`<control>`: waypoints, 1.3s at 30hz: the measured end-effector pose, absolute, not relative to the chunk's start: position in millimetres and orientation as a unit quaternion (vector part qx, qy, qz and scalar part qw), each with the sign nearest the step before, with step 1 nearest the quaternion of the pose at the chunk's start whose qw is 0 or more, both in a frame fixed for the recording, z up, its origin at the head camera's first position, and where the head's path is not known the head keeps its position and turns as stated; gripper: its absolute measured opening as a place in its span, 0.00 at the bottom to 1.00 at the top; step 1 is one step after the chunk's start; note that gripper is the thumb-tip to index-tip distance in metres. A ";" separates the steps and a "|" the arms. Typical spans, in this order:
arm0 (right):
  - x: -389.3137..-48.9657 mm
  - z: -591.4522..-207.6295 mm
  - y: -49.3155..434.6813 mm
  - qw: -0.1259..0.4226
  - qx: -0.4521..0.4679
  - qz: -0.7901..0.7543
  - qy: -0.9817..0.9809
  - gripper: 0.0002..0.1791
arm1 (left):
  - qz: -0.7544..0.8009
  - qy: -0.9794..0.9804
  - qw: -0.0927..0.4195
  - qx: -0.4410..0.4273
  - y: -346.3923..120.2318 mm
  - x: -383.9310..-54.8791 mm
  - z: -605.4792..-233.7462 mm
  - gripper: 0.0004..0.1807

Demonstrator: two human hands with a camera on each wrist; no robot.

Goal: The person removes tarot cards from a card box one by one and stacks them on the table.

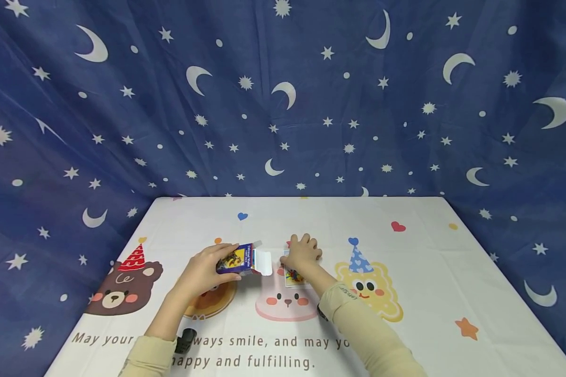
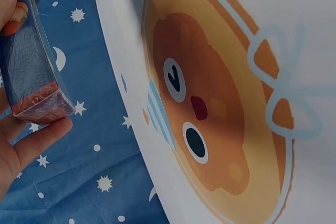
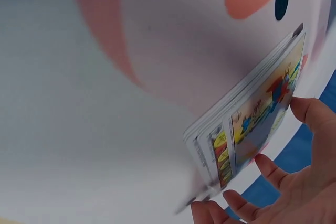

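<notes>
In the head view, my left hand point(image 1: 206, 267) grips a small blue card box point(image 1: 235, 259) with a yellow picture panel, thumb on one side and fingers on the other. Its white end flap point(image 1: 262, 262) stands open toward the right. The left wrist view shows the closed end of the card box point(image 2: 34, 72) above the table. A stack of illustrated cards point(image 1: 293, 277) lies slightly uneven on the tablecloth, partly hidden beneath my right hand point(image 1: 305, 256). Spread fingers of that right hand point(image 3: 294, 182) are at the edges of the cards point(image 3: 257, 114) in the right wrist view.
A white tablecloth point(image 1: 424, 283) printed with cartoon figures and lettering covers the table. Behind and beside it hangs a dark blue curtain point(image 1: 311, 104) with moons and stars. Black devices, one of them a wrist mount point(image 1: 186, 340), sit by both wrists.
</notes>
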State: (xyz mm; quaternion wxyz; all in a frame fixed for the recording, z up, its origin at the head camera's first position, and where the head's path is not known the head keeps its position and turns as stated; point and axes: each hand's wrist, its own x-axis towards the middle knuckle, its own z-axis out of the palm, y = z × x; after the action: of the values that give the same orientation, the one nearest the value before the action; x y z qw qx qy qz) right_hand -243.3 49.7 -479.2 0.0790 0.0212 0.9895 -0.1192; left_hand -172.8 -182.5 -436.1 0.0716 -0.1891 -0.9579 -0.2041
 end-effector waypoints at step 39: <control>-228.4 -484.5 136.6 0.115 -0.227 -0.206 0.945 0.53 | -0.206 -0.955 0.072 -0.199 -180.1 -170.1 -437.6 0.40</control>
State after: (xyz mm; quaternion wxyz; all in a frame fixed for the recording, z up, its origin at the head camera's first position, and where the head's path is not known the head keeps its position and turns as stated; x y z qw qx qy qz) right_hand -228.4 136.6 -484.5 0.1154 -0.2268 0.9448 -0.2064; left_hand -170.1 -180.1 -437.6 0.0723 -0.1987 -0.9553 -0.2064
